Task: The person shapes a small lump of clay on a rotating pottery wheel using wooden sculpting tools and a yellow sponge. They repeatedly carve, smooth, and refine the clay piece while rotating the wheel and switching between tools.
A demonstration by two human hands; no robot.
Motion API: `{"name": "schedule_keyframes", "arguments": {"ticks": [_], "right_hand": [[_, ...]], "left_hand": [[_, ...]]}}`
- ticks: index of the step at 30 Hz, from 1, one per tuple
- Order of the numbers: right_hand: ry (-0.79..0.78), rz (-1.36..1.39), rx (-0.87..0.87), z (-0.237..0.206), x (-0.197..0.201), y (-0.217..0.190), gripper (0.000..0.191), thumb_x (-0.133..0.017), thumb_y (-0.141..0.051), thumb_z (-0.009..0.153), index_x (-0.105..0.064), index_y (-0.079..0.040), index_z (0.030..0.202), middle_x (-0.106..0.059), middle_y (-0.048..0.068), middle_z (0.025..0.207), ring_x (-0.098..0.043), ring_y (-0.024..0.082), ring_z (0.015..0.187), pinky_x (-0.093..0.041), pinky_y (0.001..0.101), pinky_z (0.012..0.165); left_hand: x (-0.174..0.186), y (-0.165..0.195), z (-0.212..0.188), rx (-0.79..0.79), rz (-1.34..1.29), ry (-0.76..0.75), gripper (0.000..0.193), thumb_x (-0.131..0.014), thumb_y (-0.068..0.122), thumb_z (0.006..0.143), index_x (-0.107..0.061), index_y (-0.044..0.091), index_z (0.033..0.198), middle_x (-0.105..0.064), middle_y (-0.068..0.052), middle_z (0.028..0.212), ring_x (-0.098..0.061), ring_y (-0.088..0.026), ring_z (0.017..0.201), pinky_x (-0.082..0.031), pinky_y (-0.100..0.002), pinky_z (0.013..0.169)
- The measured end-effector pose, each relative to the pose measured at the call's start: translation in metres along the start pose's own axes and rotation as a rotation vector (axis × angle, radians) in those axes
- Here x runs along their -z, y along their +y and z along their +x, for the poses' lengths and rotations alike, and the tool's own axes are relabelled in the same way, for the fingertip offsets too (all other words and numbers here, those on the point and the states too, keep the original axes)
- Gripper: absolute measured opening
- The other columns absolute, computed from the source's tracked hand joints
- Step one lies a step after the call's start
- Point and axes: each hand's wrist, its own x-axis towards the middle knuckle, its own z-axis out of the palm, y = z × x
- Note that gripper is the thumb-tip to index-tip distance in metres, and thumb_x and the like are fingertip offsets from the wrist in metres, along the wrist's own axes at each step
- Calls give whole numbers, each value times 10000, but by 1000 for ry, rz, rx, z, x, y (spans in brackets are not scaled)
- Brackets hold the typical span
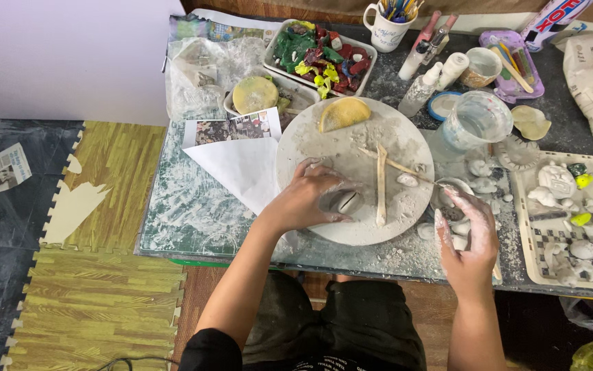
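On the round clay-dusted board (379, 137), the left hand (307, 199) cups a small clay piece (344, 201), fingers curled around it. The right hand (468, 237), fingers loosely apart, reaches a small bowl (448, 189) just right of the board. A wooden modelling tool (381, 182) lies near-to-far beside the piece.

Both arms bare to the sleeves. Left hand (307, 199) and right hand (468, 233) dusted with pale clay powder, right one more heavily. Black short-sleeved shirt (207, 354) below the left hand; dark shorts (351, 323) between the arms, faintly dust-smeared.
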Motion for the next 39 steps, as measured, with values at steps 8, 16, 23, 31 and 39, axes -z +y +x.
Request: {"name": "schedule_keyframes", "arguments": {"ticks": [8, 16, 23, 31, 39], "right_hand": [[17, -134, 42, -6, 3, 4, 403, -672, 100, 957, -570, 20, 1338, -607, 189, 1353, -644, 266, 1237, -564, 332, 957], [38, -86, 85, -7, 1, 7, 397, -672, 97, 964, -552, 6, 1331, -612, 191, 1330, -637, 285, 1278, -543, 353, 1077], [18, -68, 46, -10, -5, 17, 340, -681, 37, 964, -590, 16, 1291, -641, 173, 1307, -636, 276, 1270, -524, 379, 1107], [-199, -361, 114, 6, -21, 31, 380, -747, -84, 897, -664, -53, 1267, -649, 128, 1325, -567, 308, 1288, -453, 489, 1146], [-669, -838, 290, 61, -39, 23, 222, -709, -75, 811, -770, -129, 1018, -554, 67, 1424, -409, 300, 1422, -282, 553, 1233]], "left_hand": [[8, -3, 1, -70, -84, 28, 717, -915, 474, 682, -709, 195, 1309, -689, -117, 1313, -525, -328, 1362, -181, -519, 1267], [10, 3, -14, -82, -881, -66, 663, -928, 256, 731, -695, 114, 1336, -687, -91, 1374, -579, -266, 1381, -378, -431, 1260], [-11, 2, -9, -94, -1271, 15, 706, -913, 363, 732, -712, 85, 1350, -727, -72, 1331, -685, -234, 1267, -504, -407, 1187], [-1, 19, -9, 148, -1097, 162, 637, -892, 142, 811, -640, 69, 1392, -681, -54, 1268, -655, -166, 1172, -546, -339, 1058], [6, 28, -13, 287, -637, 306, 660, -902, 71, 748, -606, 5, 1335, -716, -83, 1262, -701, -164, 1165, -576, -322, 1036]]}}
